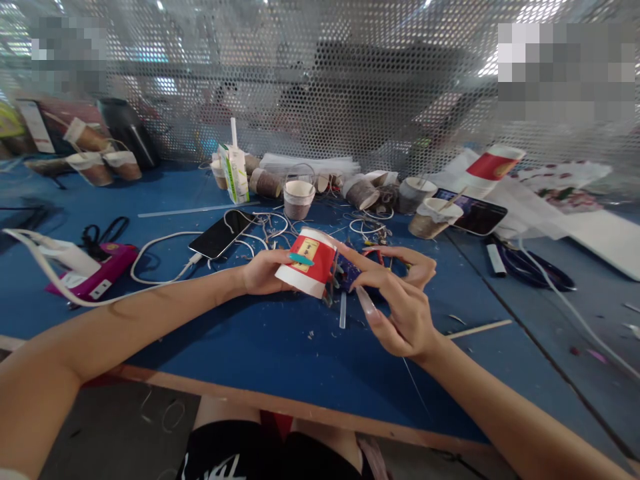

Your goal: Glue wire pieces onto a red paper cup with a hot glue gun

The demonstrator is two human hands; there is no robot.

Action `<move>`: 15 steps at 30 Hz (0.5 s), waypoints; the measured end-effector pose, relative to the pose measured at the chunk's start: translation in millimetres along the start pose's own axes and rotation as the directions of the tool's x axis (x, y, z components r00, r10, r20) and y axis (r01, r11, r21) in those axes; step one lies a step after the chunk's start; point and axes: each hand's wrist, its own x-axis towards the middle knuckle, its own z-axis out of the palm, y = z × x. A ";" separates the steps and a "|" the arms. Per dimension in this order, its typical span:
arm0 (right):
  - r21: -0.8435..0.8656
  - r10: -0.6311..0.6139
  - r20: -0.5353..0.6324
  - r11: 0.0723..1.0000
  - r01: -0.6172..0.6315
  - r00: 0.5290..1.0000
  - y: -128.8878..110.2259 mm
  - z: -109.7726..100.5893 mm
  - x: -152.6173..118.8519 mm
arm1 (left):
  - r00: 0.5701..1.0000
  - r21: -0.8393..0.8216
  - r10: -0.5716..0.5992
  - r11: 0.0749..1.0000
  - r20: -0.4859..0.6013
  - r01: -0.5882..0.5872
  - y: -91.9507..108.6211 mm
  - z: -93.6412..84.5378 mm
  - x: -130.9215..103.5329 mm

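My left hand (267,272) is closed around a red and white paper cup (320,267), tilted above the blue table (210,340). A teal thumbnail lies across the yellow label on the cup. To the right, my right hand (400,300) has its fingers apart, with the index fingertip at the cup's right edge; whether it touches cannot be made out. Nothing shows in that hand's grasp. Behind it, partly hidden, lie a dark blue item (347,273) and something with red parts.
A phone (220,235) on a white cable lies left, near a purple power strip (100,270). Several brown-wrapped cups with string handles, including one upright cup (299,200), stand or lie along the perforated metal screen (280,73). A thin stick (480,329) lies right.
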 end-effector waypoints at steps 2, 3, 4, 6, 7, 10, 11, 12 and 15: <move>0.000 0.000 0.003 1.000 0.000 1.000 0.0 0.6 0.8 | 1.000 -0.003 0.003 1.000 0.006 -0.003 0.5 1.3 0.3; 0.000 0.002 0.005 1.000 -0.002 1.000 0.2 0.8 1.1 | 1.000 -0.006 0.002 1.000 0.011 -0.002 0.8 2.0 0.4; -0.002 0.005 0.003 1.000 -0.005 1.000 0.5 0.9 1.2 | 1.000 -0.008 -0.003 1.000 0.015 0.003 1.0 2.6 0.6; -0.003 0.011 0.001 1.000 -0.011 1.000 1.1 0.7 0.7 | 1.000 -0.011 -0.011 1.000 0.012 0.011 1.4 3.2 0.7; 0.004 0.013 -0.005 1.000 -0.013 1.000 1.3 0.4 0.2 | 1.000 -0.009 -0.016 1.000 0.009 0.016 1.5 3.1 0.8; 0.014 0.022 -0.057 1.000 -0.021 0.998 0.6 -0.8 -2.2 | 1.000 -0.004 -0.010 1.000 0.004 0.010 1.2 1.7 1.0; 0.009 0.023 -0.082 1.000 -0.022 0.996 0.1 -1.2 -3.0 | 1.000 -0.004 -0.007 1.000 0.009 0.007 0.9 1.0 1.1; 0.001 0.027 -0.101 1.000 -0.027 0.995 -0.4 -1.5 -3.5 | 1.000 -0.005 -0.003 1.000 0.013 0.003 0.7 0.4 1.1; -0.004 0.043 -0.101 0.999 -0.043 0.994 -0.9 -1.6 -3.9 | 1.000 -0.006 0.001 1.000 0.019 -0.001 0.1 -1.3 0.9</move>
